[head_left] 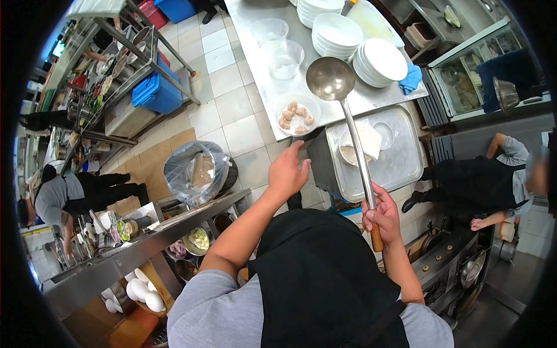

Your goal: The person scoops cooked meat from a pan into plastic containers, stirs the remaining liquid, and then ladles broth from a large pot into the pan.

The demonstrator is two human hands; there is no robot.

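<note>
My right hand (381, 214) grips the handle of a long metal ladle (331, 79) near its wooden end. The ladle's bowl is raised in front of me, appearing over the counter's edge. My left hand (288, 170) is stretched forward with fingers apart and holds nothing. Just beyond its fingertips, a clear plastic bowl (298, 115) with several brown lumps of food stands at the counter's corner. Between my hands and the counter is a metal tray (400, 169). A bowl with a white cloth (365, 141) and a small clear dish (383, 135) sit in it.
Stacked white plates (380, 61) and clear plastic tubs (285, 60) stand on the steel counter (246, 17). At left is a lined bin (197, 174) beside a steel shelf edge (145, 246). One person (487, 180) stands at right, another (64, 191) at far left.
</note>
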